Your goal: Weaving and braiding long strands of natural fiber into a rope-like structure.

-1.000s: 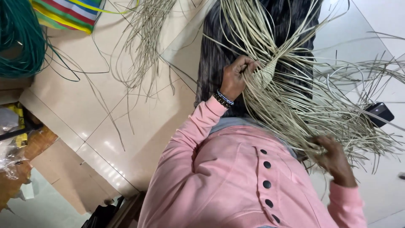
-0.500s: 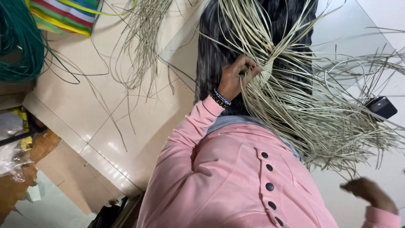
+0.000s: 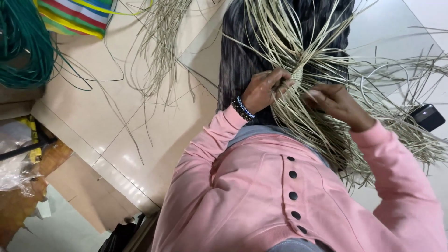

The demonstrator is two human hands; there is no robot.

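at the far left the coil of green cord (image 3: 21,44) and the striped cloth (image 3: 74,16) sit almost where they were half a second ago, shifted only a touch with the camera, and a loose bundle of pale strands (image 3: 158,51) lies spread on the tiled floor (image 3: 121,126) as before. the left hand (image 3: 263,88) has hardly moved: wrist bent up out of the pink sleeve (image 3: 205,140), beaded bracelet (image 3: 243,108) showing, fingers curled shut and pinching strands right at the small woven patch (image 3: 297,73), which sits over the dark striped fabric (image 3: 238,56) of the lap with long pale reeds fanning out from it on every side. the big change is on the right: the right hand (image 3: 338,105), which was low near the bottom right corner and clear of the work, has come up and now rests on the strands just beside the woven patch, close to the left hand, its forearm slanting up from the lower right. its fingers are bent in among the reeds (whether they pinch one i cannot tell). further right a dark phone (image 3: 428,116) lies on the floor under the strand tips.
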